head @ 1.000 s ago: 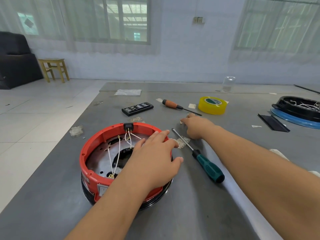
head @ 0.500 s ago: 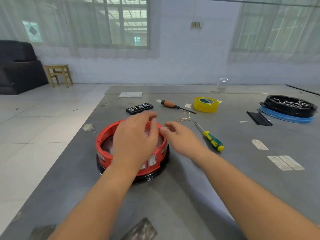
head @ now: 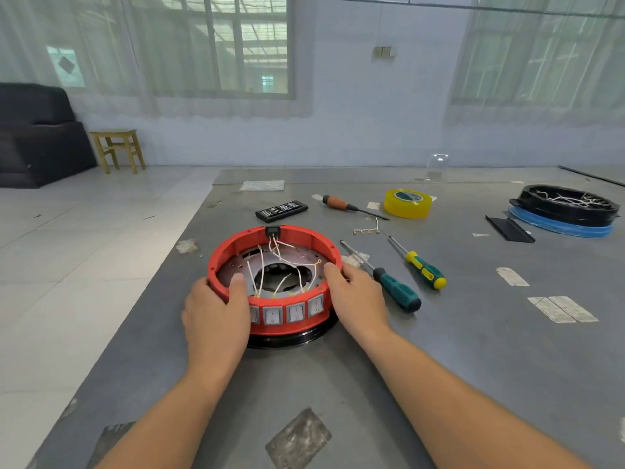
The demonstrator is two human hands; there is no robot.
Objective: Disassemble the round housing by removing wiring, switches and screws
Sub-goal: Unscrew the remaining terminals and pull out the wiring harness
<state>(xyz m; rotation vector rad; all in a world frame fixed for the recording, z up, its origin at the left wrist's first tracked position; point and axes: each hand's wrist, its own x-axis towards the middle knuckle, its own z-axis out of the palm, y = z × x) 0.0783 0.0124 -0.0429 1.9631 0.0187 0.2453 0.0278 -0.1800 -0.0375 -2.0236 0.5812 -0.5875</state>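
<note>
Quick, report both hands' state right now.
Left hand: grips the near-left rim of the round red plastic housing, thumb hooked inside.
Right hand: grips the housing's right rim, thumb over the edge.

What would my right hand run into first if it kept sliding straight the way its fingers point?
The right hand already grips the red housing at its right rim, fingers aimed up-left. Pushed on, it would probably meet the white wires inside first, though depth is hard to judge.
</note>
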